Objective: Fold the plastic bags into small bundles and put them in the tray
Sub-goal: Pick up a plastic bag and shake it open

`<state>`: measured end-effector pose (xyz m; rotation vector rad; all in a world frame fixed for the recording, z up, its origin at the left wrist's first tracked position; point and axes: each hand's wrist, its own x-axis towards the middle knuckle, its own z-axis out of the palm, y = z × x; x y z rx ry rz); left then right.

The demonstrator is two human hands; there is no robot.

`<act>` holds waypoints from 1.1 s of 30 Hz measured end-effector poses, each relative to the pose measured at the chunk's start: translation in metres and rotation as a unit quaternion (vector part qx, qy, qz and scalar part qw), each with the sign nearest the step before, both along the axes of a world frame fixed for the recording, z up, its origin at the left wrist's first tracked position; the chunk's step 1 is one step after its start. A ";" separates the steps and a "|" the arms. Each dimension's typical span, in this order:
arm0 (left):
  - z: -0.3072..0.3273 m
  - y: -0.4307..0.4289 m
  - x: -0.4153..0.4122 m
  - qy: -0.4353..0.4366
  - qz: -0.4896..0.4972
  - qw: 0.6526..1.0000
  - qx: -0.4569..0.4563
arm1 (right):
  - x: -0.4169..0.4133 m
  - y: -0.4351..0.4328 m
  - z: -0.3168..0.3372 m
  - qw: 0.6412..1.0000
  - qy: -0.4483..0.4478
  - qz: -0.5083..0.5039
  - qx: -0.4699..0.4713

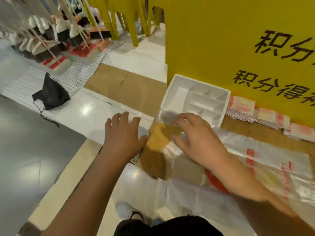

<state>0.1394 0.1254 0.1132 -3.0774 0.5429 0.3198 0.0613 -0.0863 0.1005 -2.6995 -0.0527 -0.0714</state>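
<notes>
While the left hand (121, 135) hovers over the floor (88, 114) with fingers spread, the right hand (199, 140) pinches a clear plastic bag (171, 149) just in front of the white tray (179, 99), which sits on cardboard (126, 86). More bags (265, 160) lie flat at right; folded bundles (242, 108) sit beside the tray.

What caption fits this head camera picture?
Right hand pinches a clear plastic bag near the white tray; left hand spread open.

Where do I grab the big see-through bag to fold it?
Pinch the bag by its raised far edge, from above, beside the tray, where the right hand holds it. The rest lies flat on the cardboard, hard to grip.
</notes>
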 end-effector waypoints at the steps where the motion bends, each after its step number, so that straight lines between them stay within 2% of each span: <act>1: 0.001 0.027 0.008 -0.002 0.026 1.000 0.001 | 0.014 0.024 0.004 1.000 0.000 0.027 -0.007; 7: 0.006 0.227 0.010 0.004 0.209 0.978 -0.003 | 0.097 0.227 0.017 0.979 -0.006 0.200 -0.020; 13: 0.013 0.394 -0.060 0.031 0.384 0.923 0.026 | 0.113 0.431 0.038 0.922 0.017 0.381 -0.060; 17: 0.015 0.482 -0.135 0.041 0.525 0.850 0.027 | 0.090 0.557 0.039 0.853 0.011 0.517 -0.062; 20: 0.013 0.523 -0.195 0.027 0.605 0.796 0.000 | 0.060 0.638 0.033 0.797 -0.007 0.601 -0.059; 23: 0.013 0.559 -0.248 0.049 0.683 0.728 0.003 | 0.027 0.705 0.031 0.738 0.002 0.672 -0.067; 28: 0.004 0.625 -0.304 0.072 0.778 0.624 -0.004 | -0.008 0.815 0.021 0.647 0.033 0.759 -0.063; 33: -0.007 0.706 -0.318 0.106 0.832 0.544 -0.014 | -0.015 0.930 0.007 0.585 0.020 0.808 -0.068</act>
